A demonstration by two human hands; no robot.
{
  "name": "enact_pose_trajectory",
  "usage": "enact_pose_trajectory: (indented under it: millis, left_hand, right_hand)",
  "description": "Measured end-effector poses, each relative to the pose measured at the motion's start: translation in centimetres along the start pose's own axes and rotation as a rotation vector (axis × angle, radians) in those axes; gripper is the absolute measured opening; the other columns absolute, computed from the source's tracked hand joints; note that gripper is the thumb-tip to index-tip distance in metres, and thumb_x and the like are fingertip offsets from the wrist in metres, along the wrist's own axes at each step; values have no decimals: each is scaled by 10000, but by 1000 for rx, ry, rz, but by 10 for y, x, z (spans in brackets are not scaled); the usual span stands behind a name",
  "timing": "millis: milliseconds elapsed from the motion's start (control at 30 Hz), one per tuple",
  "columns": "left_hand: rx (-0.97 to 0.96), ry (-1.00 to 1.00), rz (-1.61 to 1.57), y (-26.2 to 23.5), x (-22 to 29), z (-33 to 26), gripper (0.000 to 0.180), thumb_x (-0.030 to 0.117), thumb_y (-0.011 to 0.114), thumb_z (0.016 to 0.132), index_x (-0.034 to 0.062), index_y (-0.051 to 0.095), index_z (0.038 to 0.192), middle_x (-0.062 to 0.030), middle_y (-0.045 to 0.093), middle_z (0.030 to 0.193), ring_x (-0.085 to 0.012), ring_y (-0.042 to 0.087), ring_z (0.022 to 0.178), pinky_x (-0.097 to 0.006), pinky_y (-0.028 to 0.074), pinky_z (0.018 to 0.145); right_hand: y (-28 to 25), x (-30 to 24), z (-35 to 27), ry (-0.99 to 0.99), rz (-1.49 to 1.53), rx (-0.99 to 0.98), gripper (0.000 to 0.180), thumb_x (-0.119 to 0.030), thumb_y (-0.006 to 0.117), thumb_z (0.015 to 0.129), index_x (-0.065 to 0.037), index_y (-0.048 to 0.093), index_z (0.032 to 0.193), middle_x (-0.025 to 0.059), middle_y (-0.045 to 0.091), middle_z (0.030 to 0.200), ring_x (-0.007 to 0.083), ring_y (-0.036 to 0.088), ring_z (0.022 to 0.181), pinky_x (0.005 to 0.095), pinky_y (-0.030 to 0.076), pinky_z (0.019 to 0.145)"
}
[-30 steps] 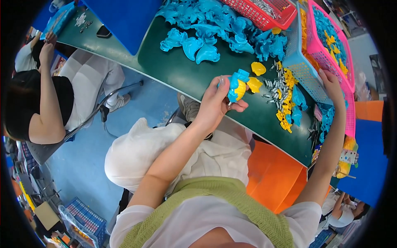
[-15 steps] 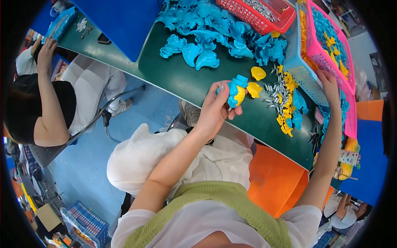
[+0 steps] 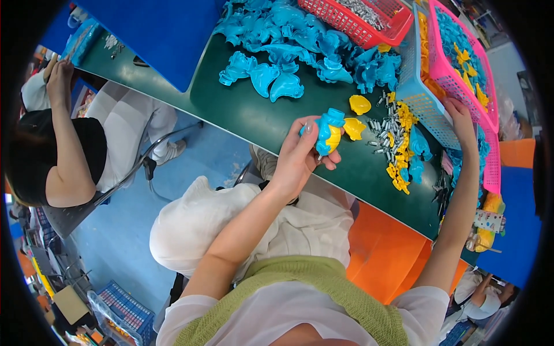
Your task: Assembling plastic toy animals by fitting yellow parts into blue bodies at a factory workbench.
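Note:
My left hand (image 3: 297,153) is closed round a blue and yellow plastic toy part (image 3: 329,134), held above the front edge of the green table. Just beyond it lie two loose yellow shell pieces (image 3: 360,104). At the right, my right hand (image 3: 460,115) reaches to the near end of a light blue basket (image 3: 411,75) holding orange-yellow parts. Its fingertips are hidden, so I cannot make out whether they grip anything. Between the hands lies a scatter of small metal cylinders (image 3: 378,125) and small yellow pieces (image 3: 401,161).
Blue plastic shells (image 3: 283,34) are heaped at the back of the green table (image 3: 231,106). A red basket (image 3: 398,32) of small metal parts stands behind, pink baskets (image 3: 490,115) at the right. A blue panel (image 3: 156,34) rises at the left; a person (image 3: 63,138) sits beyond.
My left hand and the toy part have shifted very slightly left and down in the picture. The right hand stays at the light blue basket.

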State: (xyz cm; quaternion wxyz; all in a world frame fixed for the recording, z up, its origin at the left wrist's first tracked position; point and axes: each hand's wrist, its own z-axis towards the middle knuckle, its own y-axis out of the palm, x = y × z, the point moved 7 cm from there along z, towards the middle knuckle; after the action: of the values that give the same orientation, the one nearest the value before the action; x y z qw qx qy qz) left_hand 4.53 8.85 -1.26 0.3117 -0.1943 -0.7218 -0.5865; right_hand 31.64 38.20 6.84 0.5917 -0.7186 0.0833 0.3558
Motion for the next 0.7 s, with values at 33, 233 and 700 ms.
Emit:
enact_pose_trajectory:
  millis: [33, 233, 700]
  left_hand:
    - [-2, -1, 5, 0, 0, 0, 415, 376, 322, 962, 41, 358, 1204, -154, 542, 1119, -158, 569, 712, -260, 452, 581]
    - [-17, 5, 10, 0, 0, 0, 411, 366, 314, 965, 39, 341, 1211, -181, 528, 1145, -173, 578, 734, -274, 479, 611]
    - [-31, 5, 2, 0, -1, -1, 449, 383, 325, 960, 25, 330, 1231, -190, 519, 1163, -174, 586, 754, -280, 497, 638]
  right_hand:
    - [1, -1, 0, -23, -24, -8, 330, -246, 486, 903, 21, 598, 1061, 68, 627, 957, 143, 555, 904, 237, 404, 819]
    - [5, -5, -1, -51, 5, -31, 323, -242, 471, 911, 20, 602, 1049, 66, 623, 955, 132, 547, 902, 235, 401, 817]
    - [-4, -9, -6, -121, -17, 138, 265, -212, 521, 890, 14, 620, 985, 33, 625, 832, 105, 547, 777, 238, 424, 716]
